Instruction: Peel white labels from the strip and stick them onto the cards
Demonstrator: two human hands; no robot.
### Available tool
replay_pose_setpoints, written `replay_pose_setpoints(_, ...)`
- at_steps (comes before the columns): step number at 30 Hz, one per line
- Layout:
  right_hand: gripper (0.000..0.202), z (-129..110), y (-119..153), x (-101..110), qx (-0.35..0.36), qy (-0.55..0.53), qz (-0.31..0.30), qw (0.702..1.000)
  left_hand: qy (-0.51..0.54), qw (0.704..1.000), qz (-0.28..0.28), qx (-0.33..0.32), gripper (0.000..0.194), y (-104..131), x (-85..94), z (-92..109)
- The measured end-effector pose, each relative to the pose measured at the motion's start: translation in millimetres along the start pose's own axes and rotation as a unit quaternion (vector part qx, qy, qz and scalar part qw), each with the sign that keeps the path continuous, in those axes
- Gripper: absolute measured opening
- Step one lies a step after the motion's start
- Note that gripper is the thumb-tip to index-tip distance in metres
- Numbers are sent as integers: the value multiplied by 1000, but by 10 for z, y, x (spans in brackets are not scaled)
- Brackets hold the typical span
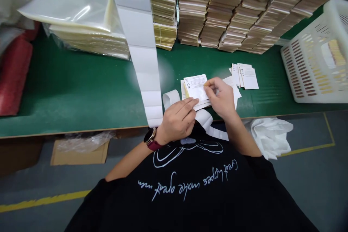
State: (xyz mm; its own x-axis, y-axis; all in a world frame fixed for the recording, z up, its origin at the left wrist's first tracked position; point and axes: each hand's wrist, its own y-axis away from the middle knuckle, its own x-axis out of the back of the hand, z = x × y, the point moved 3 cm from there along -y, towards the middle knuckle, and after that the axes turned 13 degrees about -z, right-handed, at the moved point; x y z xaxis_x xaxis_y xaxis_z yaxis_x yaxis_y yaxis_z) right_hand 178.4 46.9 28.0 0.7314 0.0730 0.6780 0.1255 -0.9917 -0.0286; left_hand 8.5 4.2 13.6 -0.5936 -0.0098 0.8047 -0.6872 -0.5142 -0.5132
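A stack of printed cards (pixel 195 80) with yellowish edges lies near the front of the green table. Over the lower part of the top card is a bright blank patch that looks like a white label (pixel 201 93). My right hand (pixel 222 96) pinches at the right side of this patch with thumb and index finger. Stretched flat, the fingers of my left hand (pixel 181 116) rest on the card's lower left corner. A curled white label strip (pixel 171 98) emerges beside my left hand, and another loop (pixel 204 117) hangs over the table edge.
A long label strip (pixel 144 58) hangs down left of my hands. Loose printed cards (pixel 248 77) lie to the right, before a white basket (pixel 301 69). Tall card stacks (pixel 225 14) line the back. Plastic-wrapped sheets (pixel 87 40) sit at the left.
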Motion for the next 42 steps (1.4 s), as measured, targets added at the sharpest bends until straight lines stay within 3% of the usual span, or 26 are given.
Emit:
replay_pose_setpoints(3,6,-69,16,3,9,115,25,993,-9,1000,-13,2,13,3,-19,-3)
replay_pose_setpoints(5,17,-68,16,28,-15,130,39,991,-6,1000,-17,4,12,11,-28,-9)
replay_pose_setpoints(8,30,45,-5,43,-72,51,6,996,1,1000,-19,3,13,16,-32,-11)
replay_pose_setpoints(10,28,145,-19,34,-92,-26,-16,995,1,1000,-23,-2,12,9,-30,-3)
replay_pose_setpoints(14,21,253,-26,40,-79,-140,-3,987,-11,999,-34,-17,10,-18,-28,20)
replay_pose_setpoints(20,14,233,4,90,-64,-77,19,995,-20,999,-33,-20,8,-20,-41,15)
replay_pose_setpoints(23,12,237,10,100,-65,-105,62,990,-23,999,-35,-19,7,-17,-52,12)
replay_pose_setpoints(26,7,248,7,113,-47,-121,63,990,-26,999,-37,-19,7,-17,-58,14)
replay_pose_setpoints(30,20,349,99,295,-38,-121,73,989,-20,1000,-2,-13,7,3,-32,2)
replay_pose_setpoints(32,26,425,213,440,-62,-64,75,993,-8,999,37,8,6,23,-2,-25)
replay_pose_setpoints(35,32,440,434,608,-98,142,79,982,23,996,76,37,9,47,24,-71)
replay_pose_setpoints(38,39,241,618,578,-20,223,71,972,35,995,83,41,13,48,20,-93)
replay_pose_setpoints(42,23,-87,691,308,121,42,-54,990,35,996,70,49,12,32,-6,-91)
